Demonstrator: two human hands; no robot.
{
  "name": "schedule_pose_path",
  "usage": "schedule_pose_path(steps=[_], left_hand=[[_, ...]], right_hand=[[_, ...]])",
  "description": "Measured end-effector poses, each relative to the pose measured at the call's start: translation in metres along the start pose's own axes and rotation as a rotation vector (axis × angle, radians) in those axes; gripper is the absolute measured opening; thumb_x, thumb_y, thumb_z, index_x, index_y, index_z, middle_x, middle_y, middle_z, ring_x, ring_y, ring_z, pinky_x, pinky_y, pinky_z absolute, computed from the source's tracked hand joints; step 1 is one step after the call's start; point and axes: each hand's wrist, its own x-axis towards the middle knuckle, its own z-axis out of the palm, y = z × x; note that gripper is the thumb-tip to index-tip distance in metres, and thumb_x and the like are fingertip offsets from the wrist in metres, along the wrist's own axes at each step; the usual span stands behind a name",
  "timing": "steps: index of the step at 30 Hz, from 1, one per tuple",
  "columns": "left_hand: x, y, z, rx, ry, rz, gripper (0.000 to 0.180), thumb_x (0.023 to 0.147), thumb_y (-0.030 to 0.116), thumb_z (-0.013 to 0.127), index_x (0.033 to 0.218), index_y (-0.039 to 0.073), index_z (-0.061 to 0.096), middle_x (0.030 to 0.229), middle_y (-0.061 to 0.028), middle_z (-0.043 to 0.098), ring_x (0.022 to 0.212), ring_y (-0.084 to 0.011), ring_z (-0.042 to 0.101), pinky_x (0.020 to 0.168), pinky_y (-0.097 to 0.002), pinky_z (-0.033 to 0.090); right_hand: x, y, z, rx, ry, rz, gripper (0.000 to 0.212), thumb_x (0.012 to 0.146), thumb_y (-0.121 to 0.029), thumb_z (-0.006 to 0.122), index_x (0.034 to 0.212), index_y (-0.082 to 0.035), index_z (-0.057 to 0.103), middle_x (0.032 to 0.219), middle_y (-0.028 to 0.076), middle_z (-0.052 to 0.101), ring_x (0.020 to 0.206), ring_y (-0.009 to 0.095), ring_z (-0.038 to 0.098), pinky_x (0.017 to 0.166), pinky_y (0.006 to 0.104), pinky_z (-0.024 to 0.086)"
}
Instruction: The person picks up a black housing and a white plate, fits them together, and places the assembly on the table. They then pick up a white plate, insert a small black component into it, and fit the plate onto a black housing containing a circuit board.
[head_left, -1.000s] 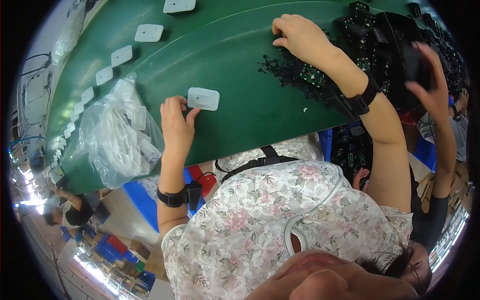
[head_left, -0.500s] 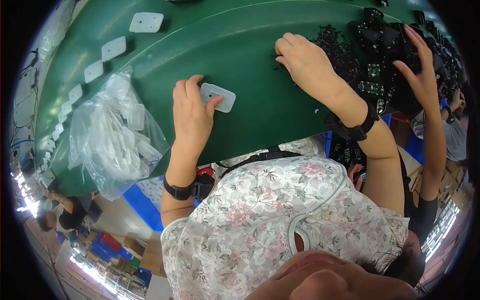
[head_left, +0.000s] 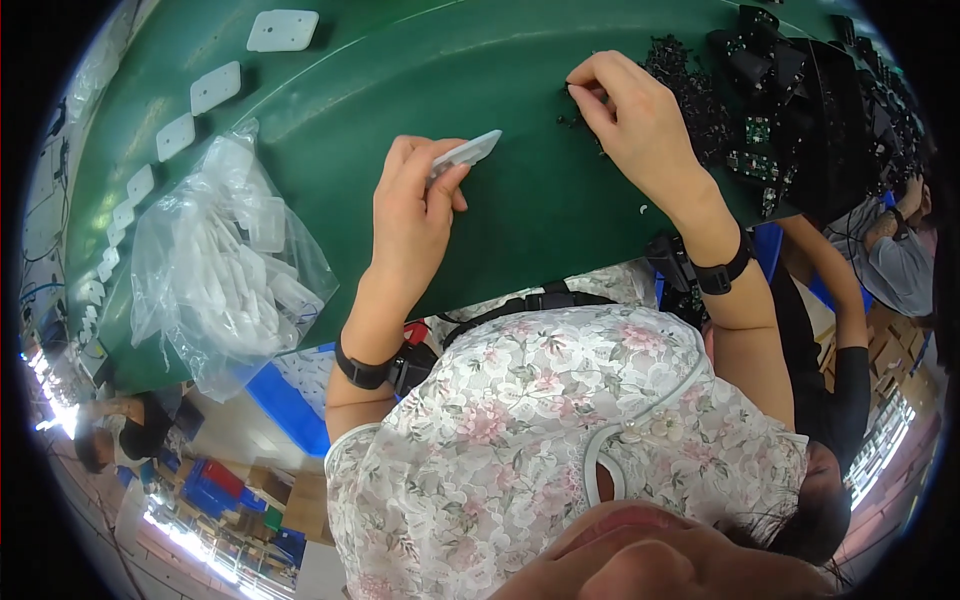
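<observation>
My left hand [head_left: 415, 195] grips a flat white plastic plate [head_left: 468, 155] with rounded corners, thumb on one side and fingers on the other. The plate is raised off the table and tilted, so its edge shows. My right hand [head_left: 635, 105] is closed in a pinch beside a heap of small black parts [head_left: 688, 90]. A dark speck, a small black part, shows at its fingertips; it is too small to tell its kind. A few loose black bits [head_left: 567, 121] lie just below those fingertips.
A clear plastic bag of white pieces [head_left: 235, 270] lies on the green table [head_left: 330, 130] at left. White plates [head_left: 283, 31] form a row along the far left. Black housings [head_left: 765, 65] and green circuit boards [head_left: 758, 130] are piled at right, near a co-worker's arm [head_left: 825, 260].
My left hand has lifted the plate off the table and tilted it up. My right hand has shifted slightly right, still pinching. The co-worker's hand has withdrawn from the black housings.
</observation>
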Motion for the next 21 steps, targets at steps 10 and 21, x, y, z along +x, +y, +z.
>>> schedule_pose_path(steps=[10,21], left_hand=[[0.022,0.025,0.019,-0.06,0.068,0.126,0.018,0.088,-0.002,0.06,0.102,0.007,0.067,0.079,-0.0052,0.054,0.051,-0.0115,0.05,0.047,-0.0238,0.041],[0.029,0.024,0.032,-0.027,0.181,0.236,0.024,0.079,0.0,0.07,0.1,0.011,0.072,0.079,-0.0054,0.055,0.06,-0.0141,0.052,0.05,-0.0261,0.041]], right_hand=[[-0.005,-0.012,0.003,1.027,-0.088,0.238,0.006,0.09,0.0,0.056,0.092,0.0,0.051,0.102,0.011,0.059,0.083,0.013,0.06,0.074,0.0253,0.05],[-0.012,-0.024,0.0,1.166,-0.159,0.322,0.018,0.088,0.0,0.062,0.105,0.0,0.054,0.093,0.007,0.06,0.08,0.012,0.061,0.072,0.0245,0.05]])
